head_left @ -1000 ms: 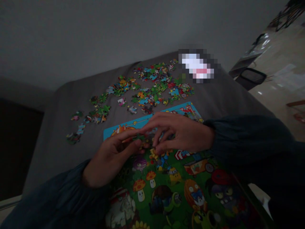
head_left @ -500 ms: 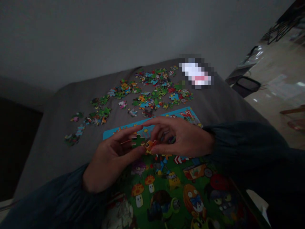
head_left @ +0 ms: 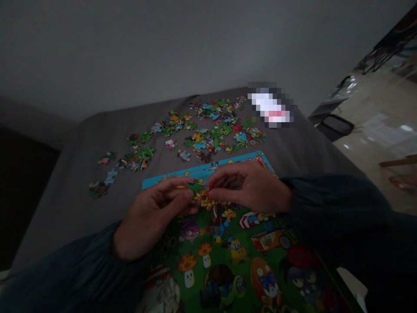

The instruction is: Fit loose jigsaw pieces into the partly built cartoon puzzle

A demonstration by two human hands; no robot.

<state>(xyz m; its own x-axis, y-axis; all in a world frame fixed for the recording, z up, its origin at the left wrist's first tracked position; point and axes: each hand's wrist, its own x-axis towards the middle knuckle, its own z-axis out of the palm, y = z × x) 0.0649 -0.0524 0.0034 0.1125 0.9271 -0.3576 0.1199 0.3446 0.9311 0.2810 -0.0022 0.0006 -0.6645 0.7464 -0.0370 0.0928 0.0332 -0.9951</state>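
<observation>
Thumb and curled fingers of our left hand (head_left: pixel 151 215) pinch a green jigsaw piece (head_left: pixel 196 185), its rounded knob standing above the thumb, while our right hand (head_left: pixel 252 186) closes thumb and forefinger on a small orange piece (head_left: pixel 205 197) just beside it; we cannot tell whether the two are locked together. We have both hands over the far part of a flat printed board (head_left: pixel 217 257), green with cartoon mushrooms (head_left: pixel 188 263) and edged in light blue. Beyond it, loose pieces (head_left: pixel 213 134), thin and knobbly-edged, lie in uneven clusters on a grey cloth (head_left: pixel 78 152) with soft creases. Our dark sleeves (head_left: pixel 329 202) look loose and wrinkled, gathered at the wrists.
</observation>
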